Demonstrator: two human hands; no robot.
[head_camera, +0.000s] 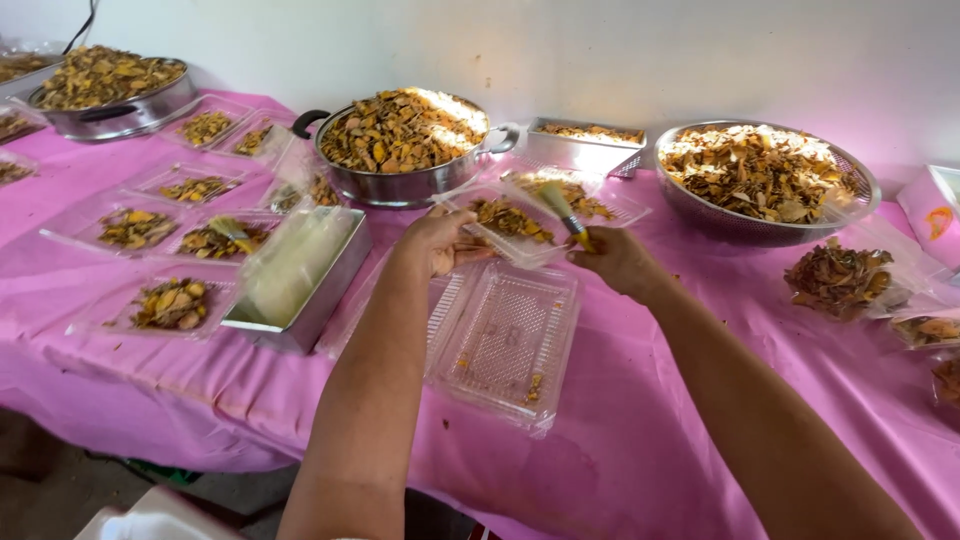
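Head view shows a pink-covered tabletop (640, 440) by a white wall (600, 50) — left hand (437, 240) grips a clear tray (510, 225), right hand (615, 258) closed on a brush (562, 210).

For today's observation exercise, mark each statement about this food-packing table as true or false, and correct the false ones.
1. The left hand holds a clear plastic tray with dried pieces in it. True.
2. The right hand holds a metal spoon. False: it holds a small brush with pale bristles.
3. The tablecloth is pink. True.
4. The open clear container below the hands is heaped full. False: it holds only a few crumbs.
5. The round pot behind the hands is empty. False: it is piled with dried yellow-brown pieces.
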